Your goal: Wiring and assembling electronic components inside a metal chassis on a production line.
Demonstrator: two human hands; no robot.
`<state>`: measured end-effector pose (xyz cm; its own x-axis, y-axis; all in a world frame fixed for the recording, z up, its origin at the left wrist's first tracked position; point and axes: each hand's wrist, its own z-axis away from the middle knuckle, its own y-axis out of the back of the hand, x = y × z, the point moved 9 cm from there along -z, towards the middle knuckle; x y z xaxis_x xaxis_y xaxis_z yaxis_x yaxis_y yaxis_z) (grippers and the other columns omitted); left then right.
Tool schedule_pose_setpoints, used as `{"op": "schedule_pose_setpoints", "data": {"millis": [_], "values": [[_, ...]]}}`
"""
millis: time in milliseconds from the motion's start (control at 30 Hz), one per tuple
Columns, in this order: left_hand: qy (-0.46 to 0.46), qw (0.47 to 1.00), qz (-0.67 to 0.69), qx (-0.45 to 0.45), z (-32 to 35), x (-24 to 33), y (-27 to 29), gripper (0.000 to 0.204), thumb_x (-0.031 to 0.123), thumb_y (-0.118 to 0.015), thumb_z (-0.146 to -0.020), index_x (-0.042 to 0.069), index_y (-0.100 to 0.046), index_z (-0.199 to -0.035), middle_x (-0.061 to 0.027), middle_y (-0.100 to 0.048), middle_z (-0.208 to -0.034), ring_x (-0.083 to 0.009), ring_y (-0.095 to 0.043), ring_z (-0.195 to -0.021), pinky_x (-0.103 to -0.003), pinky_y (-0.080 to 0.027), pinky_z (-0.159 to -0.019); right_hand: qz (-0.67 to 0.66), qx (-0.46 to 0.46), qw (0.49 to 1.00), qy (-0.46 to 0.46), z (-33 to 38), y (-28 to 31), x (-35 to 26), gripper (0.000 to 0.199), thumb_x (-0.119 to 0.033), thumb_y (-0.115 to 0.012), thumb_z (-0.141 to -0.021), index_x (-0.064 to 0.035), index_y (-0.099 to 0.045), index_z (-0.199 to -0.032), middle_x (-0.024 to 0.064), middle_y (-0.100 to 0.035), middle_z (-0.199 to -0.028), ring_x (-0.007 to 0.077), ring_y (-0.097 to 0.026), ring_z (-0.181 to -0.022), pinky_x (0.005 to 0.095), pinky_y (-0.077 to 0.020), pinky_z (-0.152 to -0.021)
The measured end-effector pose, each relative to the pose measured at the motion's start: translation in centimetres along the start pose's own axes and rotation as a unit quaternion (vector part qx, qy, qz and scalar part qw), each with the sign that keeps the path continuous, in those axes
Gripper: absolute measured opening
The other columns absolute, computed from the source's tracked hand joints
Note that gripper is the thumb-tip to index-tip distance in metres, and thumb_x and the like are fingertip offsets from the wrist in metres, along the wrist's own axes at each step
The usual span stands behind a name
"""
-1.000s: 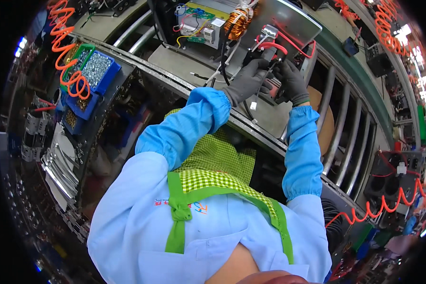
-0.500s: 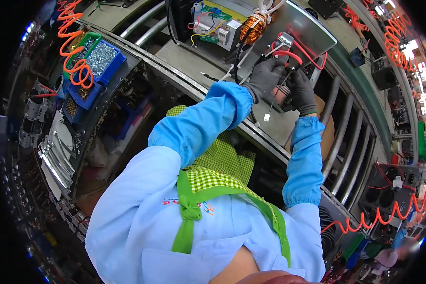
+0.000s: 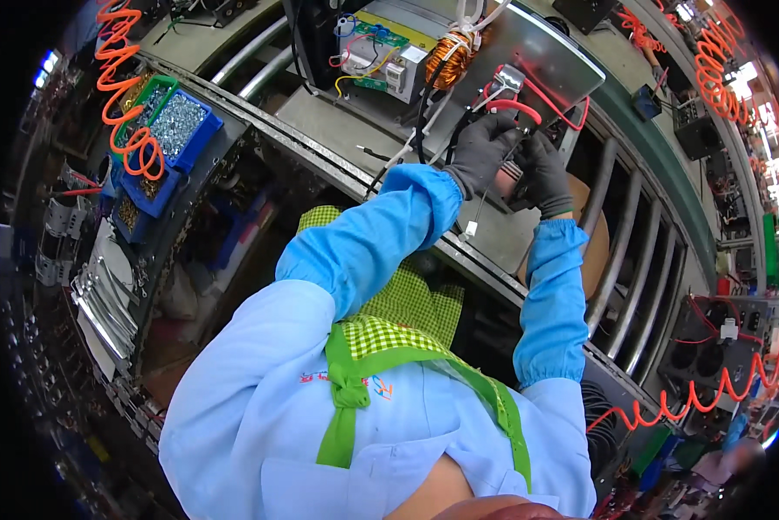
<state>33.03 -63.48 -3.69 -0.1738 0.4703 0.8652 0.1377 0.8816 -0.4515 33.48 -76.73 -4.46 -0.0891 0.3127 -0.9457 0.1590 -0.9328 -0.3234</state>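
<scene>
Both of my hands wear dark grey gloves and meet at the end of a thick red cable [image 3: 515, 106]. My left hand [image 3: 480, 154] is closed, its fingertips pinching at that cable end. Close beside it, my right hand [image 3: 543, 178] is closed too; whatever small part lies in its fingertips is hidden. A thin cable hangs between the hands down to a white plug [image 3: 471, 229]. Just beyond my fingers sits a silvery metal-cased part [image 3: 508, 80] with red wires, against an upright metal panel [image 3: 556, 54]. A copper-wound coil [image 3: 450, 61] stands left of it.
Farther left is a circuit board unit [image 3: 398, 71] with coloured wires. Metal rollers [image 3: 616, 251] run along the right. Blue and green bins [image 3: 180, 130] of small screws stand at left, under a coiled orange hose [image 3: 116, 69]. Another coiled hose [image 3: 658, 412] hangs at lower right.
The whole view has shifted slightly, so the bench parts sit a little farther left and up. My hands stay together at the red cable's end; the white plug has swung slightly.
</scene>
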Motion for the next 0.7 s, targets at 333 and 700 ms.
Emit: {"op": "schedule_pose_setpoints", "data": {"millis": [333,700], "values": [[-0.008,0.999,-0.024,-0.028,0.0,1.0,-0.5,0.021,0.011,-0.06,-0.092,0.004,-0.062,-0.111,-0.001,-0.062,-0.083,-0.0068,-0.055,-0.067,-0.023,-0.047,-0.061,0.0,-0.006,1.0,0.007,-0.1,0.2,0.1,0.035,-0.025,-0.058,-0.094,-0.0021,-0.055,-0.12,0.0041,-0.061,-0.102,0.0128,-0.06,-0.09,0.0264,-0.0514,-0.082],[0.055,0.995,-0.079,-0.025,-1.2,-0.1,-0.7,0.021,0.019,-0.06,-0.093,0.005,-0.064,-0.107,-0.0003,-0.061,-0.076,-0.0063,-0.053,-0.06,-0.023,-0.044,-0.054,0.028,-0.034,0.999,0.016,0.8,-1.6,-1.1,0.038,-0.029,-0.056,-0.095,-0.0015,-0.053,-0.121,0.0046,-0.06,-0.1,0.0137,-0.059,-0.089,0.0283,-0.051,-0.082]]}}
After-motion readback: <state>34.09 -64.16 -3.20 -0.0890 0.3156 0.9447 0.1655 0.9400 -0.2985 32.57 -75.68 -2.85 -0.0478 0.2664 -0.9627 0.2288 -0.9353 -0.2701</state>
